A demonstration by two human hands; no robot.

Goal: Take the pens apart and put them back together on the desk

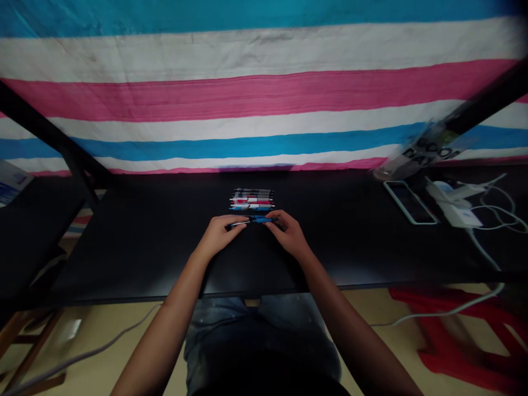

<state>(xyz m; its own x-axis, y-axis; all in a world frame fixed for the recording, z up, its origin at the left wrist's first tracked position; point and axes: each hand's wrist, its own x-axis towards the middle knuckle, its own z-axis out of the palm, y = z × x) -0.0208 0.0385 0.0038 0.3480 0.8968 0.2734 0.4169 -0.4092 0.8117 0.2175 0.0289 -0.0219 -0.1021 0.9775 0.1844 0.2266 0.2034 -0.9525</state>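
A blue pen (259, 219) lies crosswise between my two hands, just in front of a row of pens. My left hand (223, 230) pinches its left end, and my right hand (286, 229) has thumb and fingers closed on its right end. Behind it, several pens (252, 199) lie side by side, pointing left and right, in grey, red, white and blue. The fingertips partly cover both ends of the held pen.
On the black table (157, 236), a phone (410, 202) lies at the right beside a power strip (452, 204) with white cables. A clear bottle (416, 153) stands behind the phone. A red stool (457, 330) is below the right edge.
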